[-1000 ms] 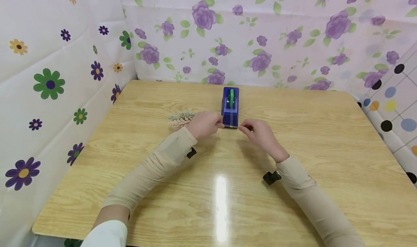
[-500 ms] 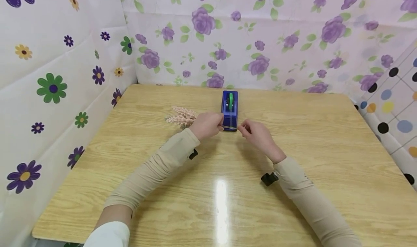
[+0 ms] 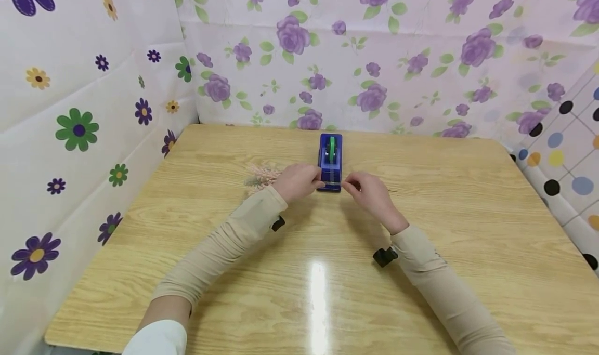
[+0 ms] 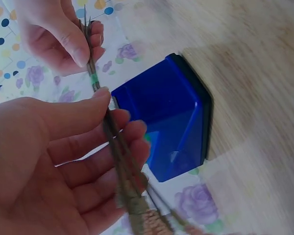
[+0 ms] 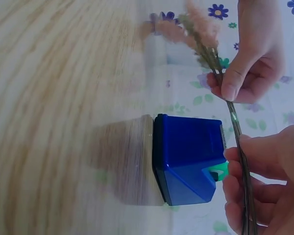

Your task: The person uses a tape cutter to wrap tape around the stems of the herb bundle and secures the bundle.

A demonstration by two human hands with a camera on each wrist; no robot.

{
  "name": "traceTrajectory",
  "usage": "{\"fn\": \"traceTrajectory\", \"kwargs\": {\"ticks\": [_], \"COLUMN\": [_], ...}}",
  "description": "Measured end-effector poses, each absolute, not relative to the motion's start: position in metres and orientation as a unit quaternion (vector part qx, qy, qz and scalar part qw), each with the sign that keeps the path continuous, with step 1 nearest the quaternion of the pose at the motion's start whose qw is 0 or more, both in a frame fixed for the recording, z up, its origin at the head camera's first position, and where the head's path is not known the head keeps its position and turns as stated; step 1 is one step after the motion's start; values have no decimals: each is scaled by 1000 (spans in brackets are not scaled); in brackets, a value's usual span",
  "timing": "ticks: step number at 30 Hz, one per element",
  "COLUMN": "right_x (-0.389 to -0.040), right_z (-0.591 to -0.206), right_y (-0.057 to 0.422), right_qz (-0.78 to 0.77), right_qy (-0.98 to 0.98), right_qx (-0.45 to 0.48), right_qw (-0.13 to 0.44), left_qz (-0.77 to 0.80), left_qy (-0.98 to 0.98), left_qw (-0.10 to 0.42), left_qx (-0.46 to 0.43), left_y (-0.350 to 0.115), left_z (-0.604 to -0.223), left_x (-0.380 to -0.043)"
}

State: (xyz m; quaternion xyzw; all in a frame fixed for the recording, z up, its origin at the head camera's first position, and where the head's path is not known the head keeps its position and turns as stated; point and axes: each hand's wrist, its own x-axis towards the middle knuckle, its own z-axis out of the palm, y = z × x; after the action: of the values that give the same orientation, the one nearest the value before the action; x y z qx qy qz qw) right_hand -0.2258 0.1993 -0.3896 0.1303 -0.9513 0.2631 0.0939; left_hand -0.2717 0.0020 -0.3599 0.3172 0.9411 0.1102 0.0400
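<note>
Both hands on the flower bundle (image 3: 262, 177), centre of the head view: left hand (image 3: 297, 182) pinches the stems (image 5: 245, 182) between thumb and forefinger near the flower heads, other fingers loosely curled; right hand (image 3: 374, 195) pinches them farther along toward the tail ends. Stems span the gap between the hands, just off the toothed cutter edge (image 5: 223, 136) of the blue tape dispenser (image 5: 188, 142); can't tell if they touch it. From the head camera the left hand covers part of the bundle, and only a thin stem tip shows past the right hand. Flower heads are blurred in the right wrist view, top centre, and cut off by the bottom edge in the left wrist view. Stem ends run out of the bottom of the right wrist frame. Small green patch (image 4: 93, 78) on the stems between the hands, probably tape, too small to be sure. Green tape roll (image 3: 333, 149) sits in the dispenser, mostly hidden in both wrist views. Dispenser stands on the wood-grain table (image 3: 262, 303), upper centre of the head view.
</note>
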Motion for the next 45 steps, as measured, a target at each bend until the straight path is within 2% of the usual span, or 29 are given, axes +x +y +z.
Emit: {"fn": "traceTrajectory", "kwargs": {"ticks": [6, 10, 14, 25, 32, 39, 45], "right_x": [-226, -228, -230, -234, -233, -234, -235], "right_z": [-391, -392, -392, -392, -394, -392, -395], "right_y": [198, 199, 199, 199, 197, 195, 193], "right_qz": [271, 279, 271, 242, 253, 262, 253], "right_qy": [-952, -952, -955, -962, -960, -960, -961], "right_qx": [115, 110, 104, 106, 99, 95, 101], "right_qw": [84, 58, 57, 72, 69, 37, 55], "left_qz": [140, 170, 177, 158, 134, 131, 136], "left_qy": [939, 932, 927, 934, 939, 932, 928], "left_qw": [50, 75, 90, 8, -18, -5, 11], "left_qx": [312, 313, 317, 321, 317, 339, 346], "left_y": [1, 2, 3, 4, 5, 6, 3], "left_z": [-364, -364, -363, -365, -366, -371, -372], "left_x": [-274, -275, -277, -279, -277, -280, -279]}}
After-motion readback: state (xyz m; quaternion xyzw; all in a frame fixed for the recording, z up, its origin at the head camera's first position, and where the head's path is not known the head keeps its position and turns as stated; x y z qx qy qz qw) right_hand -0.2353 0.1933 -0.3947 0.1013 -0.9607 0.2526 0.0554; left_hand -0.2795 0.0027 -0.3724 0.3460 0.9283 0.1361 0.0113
